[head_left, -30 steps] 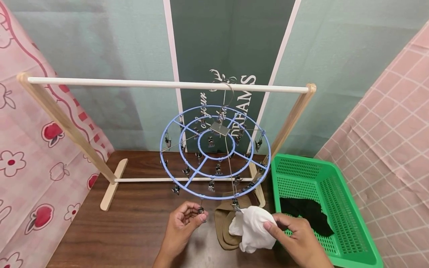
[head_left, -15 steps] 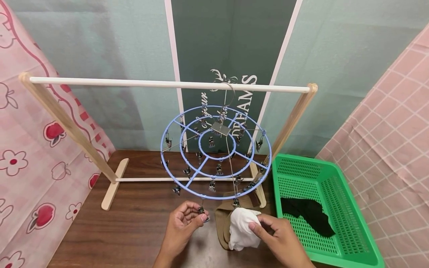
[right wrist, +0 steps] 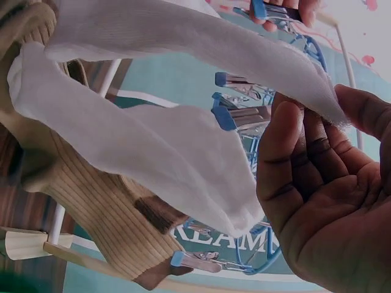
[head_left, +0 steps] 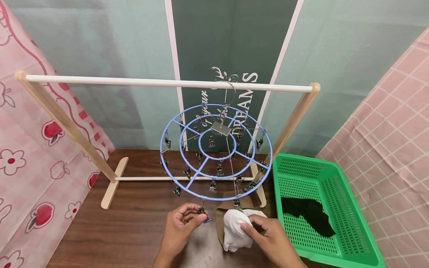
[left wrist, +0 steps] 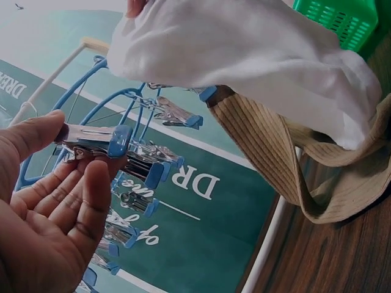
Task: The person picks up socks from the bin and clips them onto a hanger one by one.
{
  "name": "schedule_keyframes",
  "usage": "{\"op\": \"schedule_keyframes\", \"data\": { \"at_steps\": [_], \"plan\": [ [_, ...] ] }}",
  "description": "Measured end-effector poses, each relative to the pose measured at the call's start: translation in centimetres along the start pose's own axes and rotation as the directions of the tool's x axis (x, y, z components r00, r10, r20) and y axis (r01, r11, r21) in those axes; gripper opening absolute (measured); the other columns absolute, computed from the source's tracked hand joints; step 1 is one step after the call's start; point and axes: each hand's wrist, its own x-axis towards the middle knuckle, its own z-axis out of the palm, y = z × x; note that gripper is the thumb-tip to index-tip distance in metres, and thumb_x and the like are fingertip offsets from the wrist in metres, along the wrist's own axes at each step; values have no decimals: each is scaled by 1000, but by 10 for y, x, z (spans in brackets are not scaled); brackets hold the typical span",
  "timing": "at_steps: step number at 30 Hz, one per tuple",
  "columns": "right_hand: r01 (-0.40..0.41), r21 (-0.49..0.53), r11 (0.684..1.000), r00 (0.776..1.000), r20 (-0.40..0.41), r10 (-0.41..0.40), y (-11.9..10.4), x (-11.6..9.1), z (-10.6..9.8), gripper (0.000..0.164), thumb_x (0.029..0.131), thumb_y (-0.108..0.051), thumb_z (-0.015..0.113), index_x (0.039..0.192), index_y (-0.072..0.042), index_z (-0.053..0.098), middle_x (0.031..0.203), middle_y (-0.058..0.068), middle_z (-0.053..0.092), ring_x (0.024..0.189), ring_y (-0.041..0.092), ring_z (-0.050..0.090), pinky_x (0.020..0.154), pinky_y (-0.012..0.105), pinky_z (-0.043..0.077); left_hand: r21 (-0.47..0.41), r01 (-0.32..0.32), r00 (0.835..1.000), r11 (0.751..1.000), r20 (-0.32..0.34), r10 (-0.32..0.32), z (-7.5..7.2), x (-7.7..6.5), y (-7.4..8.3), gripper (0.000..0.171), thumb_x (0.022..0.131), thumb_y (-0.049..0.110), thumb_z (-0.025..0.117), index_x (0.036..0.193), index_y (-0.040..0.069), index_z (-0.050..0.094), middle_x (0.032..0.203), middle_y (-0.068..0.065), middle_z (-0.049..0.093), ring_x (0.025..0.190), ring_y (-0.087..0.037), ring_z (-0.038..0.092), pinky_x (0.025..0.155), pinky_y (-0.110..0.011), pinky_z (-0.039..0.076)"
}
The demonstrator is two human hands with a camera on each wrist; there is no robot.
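My left hand (head_left: 181,227) pinches a metal clip (left wrist: 91,135) with blue tips, which hangs from the near edge of the round blue clip hanger (head_left: 197,193). Close to its right, my right hand (head_left: 271,234) pinches one end of a white sock (head_left: 236,229) between thumb and fingers. A second white length (right wrist: 153,146) shows beneath it in the right wrist view. Behind the white fabric is a brown ribbed sock (right wrist: 110,210), its end at another metal clip (right wrist: 195,261). Part of the brown fabric is hidden by the white.
The hanger hooks over the white rod (head_left: 134,81) of a wooden rack, with several clips dangling from its rings. To the right stands a green basket (head_left: 358,219) holding a black garment (head_left: 308,214). Everything is on a brown wooden table (head_left: 134,230).
My right hand has moved left with the white sock, nearer to the clip in my left hand. The left hand stays almost in place, holding the clip.
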Motion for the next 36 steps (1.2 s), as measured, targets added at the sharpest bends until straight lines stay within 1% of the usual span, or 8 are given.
{"op": "schedule_keyframes", "data": {
  "at_steps": [5, 12, 15, 20, 22, 27, 34, 36],
  "plan": [
    [4, 2, 1000, 1000, 11, -4, 3, -1, 4, 19, 84, -3, 72, 85, -21, 66, 77, -13, 61, 68, -1, 50, 54, 15, 43, 33, -53, 998, 998, -21, 54, 0, -2, 0, 11, 82, -9, 69, 91, -10, 63, 82, -22, 70, 74, -14, 69, 63, -25, 57],
    [10, -22, 1000, 1000, 29, -9, 2, 0, 6, 16, 86, -7, 71, 83, -22, 66, 76, -14, 60, 66, -3, 48, 53, 14, 42, 6, -155, 988, 988, -27, 155, 0, -1, -1, 11, 82, -15, 65, 93, -12, 63, 81, -24, 69, 71, -10, 68, 59, -21, 55],
    [16, -34, 999, 999, 29, -15, 1, 0, 7, 17, 86, -8, 71, 81, -23, 65, 74, -16, 59, 64, -3, 47, 53, 13, 41, -5, -181, 983, 983, -34, 181, 0, -1, -1, 11, 82, -17, 64, 92, -13, 63, 80, -24, 68, 71, -11, 68, 58, -22, 55],
    [-62, -47, 997, 996, 63, 65, -1, 0, 9, 12, 89, -18, 70, 81, -26, 65, 74, -18, 57, 65, -1, 47, 53, 17, 42, -72, -170, 983, 983, -78, 165, 0, -1, -1, 6, 82, -16, 64, 87, -15, 62, 78, -22, 69, 68, -13, 68, 56, -23, 55],
    [-72, -54, 996, 995, 70, 76, -1, 0, 10, 14, 89, -20, 69, 79, -27, 64, 73, -18, 55, 64, -1, 46, 53, 18, 41, -103, -163, 982, 981, -115, 152, 0, 0, 0, 4, 81, -17, 63, 84, -16, 62, 77, -20, 70, 67, -13, 68, 54, -21, 54],
    [-8, -50, 999, 998, 60, 11, 1, -1, 14, 17, 88, -17, 71, 77, -27, 62, 74, -19, 55, 65, -1, 47, 53, 17, 42, -116, -144, 974, 983, -193, 119, 2, 0, 2, 6, 79, -19, 64, 77, -13, 63, 72, -18, 70, 61, -12, 67, 49, -19, 51],
    [62, -48, 997, 996, 62, -59, 1, 2, 21, 21, 87, -18, 72, 72, -25, 59, 68, -21, 46, 61, -3, 41, 51, 8, 34, -104, -63, 964, 993, -265, 33, 5, 0, 4, 8, 77, -16, 67, 74, -19, 60, 68, -17, 69, 57, -14, 67, 46, -19, 49],
    [85, -59, 995, 995, 56, -82, 0, 3, 23, 19, 87, -18, 72, 74, -26, 60, 69, -21, 47, 62, -3, 42, 52, 7, 34, -103, -42, 959, 994, -283, 12, 6, 1, 5, 8, 77, -17, 67, 74, -19, 60, 67, -17, 69, 57, -14, 66, 46, -19, 49]
  ]
}}
